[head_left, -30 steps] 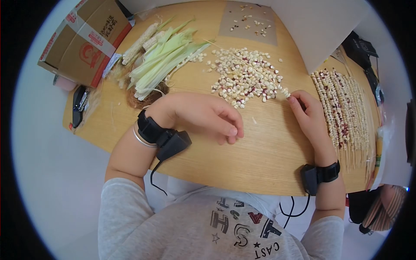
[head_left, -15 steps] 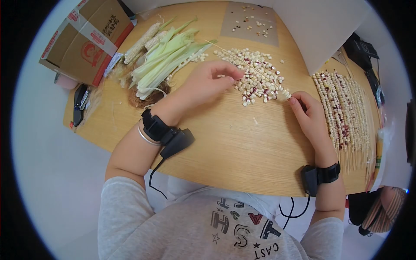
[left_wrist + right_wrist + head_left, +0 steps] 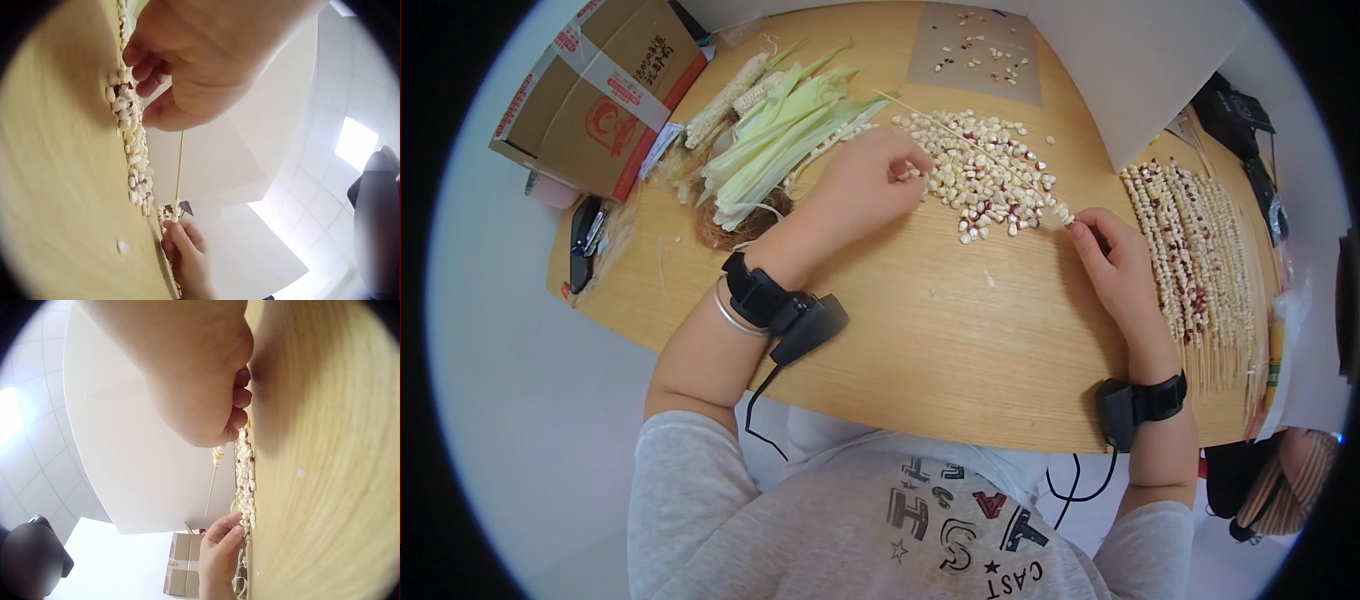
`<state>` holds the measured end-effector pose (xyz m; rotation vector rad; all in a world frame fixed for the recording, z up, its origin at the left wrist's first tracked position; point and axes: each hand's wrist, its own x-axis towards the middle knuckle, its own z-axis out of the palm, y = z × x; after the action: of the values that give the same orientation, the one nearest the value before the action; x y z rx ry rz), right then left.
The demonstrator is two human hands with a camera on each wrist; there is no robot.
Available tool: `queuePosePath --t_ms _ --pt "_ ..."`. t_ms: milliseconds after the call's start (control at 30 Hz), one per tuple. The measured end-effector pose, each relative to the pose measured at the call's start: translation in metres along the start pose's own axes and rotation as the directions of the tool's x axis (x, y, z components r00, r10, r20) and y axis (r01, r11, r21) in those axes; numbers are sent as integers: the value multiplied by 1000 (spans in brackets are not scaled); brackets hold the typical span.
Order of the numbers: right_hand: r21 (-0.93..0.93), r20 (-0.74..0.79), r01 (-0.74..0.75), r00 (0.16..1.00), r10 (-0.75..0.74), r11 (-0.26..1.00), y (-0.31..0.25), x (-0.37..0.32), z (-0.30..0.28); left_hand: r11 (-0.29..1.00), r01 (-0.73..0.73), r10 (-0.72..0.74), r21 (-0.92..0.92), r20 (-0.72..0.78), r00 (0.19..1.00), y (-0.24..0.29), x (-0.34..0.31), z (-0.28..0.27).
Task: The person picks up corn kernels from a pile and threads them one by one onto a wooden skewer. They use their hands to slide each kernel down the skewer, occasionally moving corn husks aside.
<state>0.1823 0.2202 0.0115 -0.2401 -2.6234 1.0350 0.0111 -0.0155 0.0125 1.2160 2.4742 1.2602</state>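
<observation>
— Closest to you, your right hand (image 3: 1112, 265) rests on the bench (image 3: 960, 340). Its thumb and forefinger pinch the near end of a thin skewer (image 3: 970, 150), and a few kernels sit threaded just above your fingers.
— Yes. From there the skewer slants away to your left and passes over the heap of loose kernels (image 3: 995, 175).
— Your left hand (image 3: 865, 190) is at that heap's left edge, with the fingers curled down onto the kernels. I can't tell whether you have one pinched.
— Nor can I. Your left wrist view shows fingertips touching kernels and nothing more. Your two hands are well apart, with the heap between them.
— On your right, filled skewers (image 3: 1200, 250) lie side by side on the bench, just beside your right hand.
— Further off on your left are green husks (image 3: 785, 125) with pale cobs (image 3: 725, 95) beside them, near the skewer's far tip. A cardboard box (image 3: 595, 90) sits past them at the bench corner.
— Farthest from you is a grey sheet (image 3: 975, 50) with a scatter of kernels, and a white board (image 3: 1140, 60) next to it.
</observation>
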Motion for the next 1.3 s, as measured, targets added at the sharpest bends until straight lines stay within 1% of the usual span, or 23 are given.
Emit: queuePosePath --t_ms 33,200,367,433,467,533,567,633,667,733,867,967,1000,1033,1167,1233,1267,1300 --pt "3 4 -9 1000 9 1000 0 0 0 994 -78 74 74 58 996 3 -1 2" --pt "15 -13 13 1000 -13 1000 1 0 1 996 -72 70 51 45 997 -4 0 14" --pt "21 -5 -4 1000 4 1000 2 0 0 995 -83 82 48 26 996 -2 0 11" --pt "18 -2 -14 1000 14 1000 1 0 0 1000 14 -14 -8 -58 998 -5 2 8" --pt "19 -1 -14 1000 14 1000 1 0 0 1000 16 -16 -8 -59 998 -6 3 5" --pt "15 -5 5 1000 -5 1000 0 0 0 997 31 -26 69 -74 997 -5 3 -1" --pt "15 -5 7 1000 -7 1000 0 0 0 997 30 -25 69 -76 997 -5 4 -1" --pt "36 -6 -1 1000 1 999 1 0 1 992 4 -3 124 -13 1000 -5 4 -2" --pt "35 -6 0 1000 0 999 1 0 0 992 4 -3 124 -14 1000 -5 3 -1" --pt "32 8 -10 1000 10 999 0 0 0 978 -107 97 180 67 993 -5 1 -1" --pt "44 -13 4 1000 -4 999 3 0 1 972 -163 153 171 70 986 2 0 4" --pt "47 -14 2 1000 -2 999 1 0 0 981 -152 142 117 94 985 1 -2 9" --pt "36 -34 10 999 -9 999 -1 2 -3 984 -128 119 120 84 989 3 1 10" --pt "47 -16 -4 1000 5 999 -3 1 -2 988 -91 82 121 80 993 2 0 11" --pt "30 -10 -2 1000 2 1000 -3 1 -2 985 -130 124 110 58 991 -2 0 12" --pt "41 -22 5 1000 -4 999 -2 0 -1 999 -34 33 16 38 999 0 1 10" --pt "39 -24 -5 1000 6 999 -1 -1 -1 999 -35 34 11 46 998 1 0 9" --pt "40 -25 -2 1000 3 999 0 0 -1 1000 -15 15 -24 -9 1000 2 1 8"
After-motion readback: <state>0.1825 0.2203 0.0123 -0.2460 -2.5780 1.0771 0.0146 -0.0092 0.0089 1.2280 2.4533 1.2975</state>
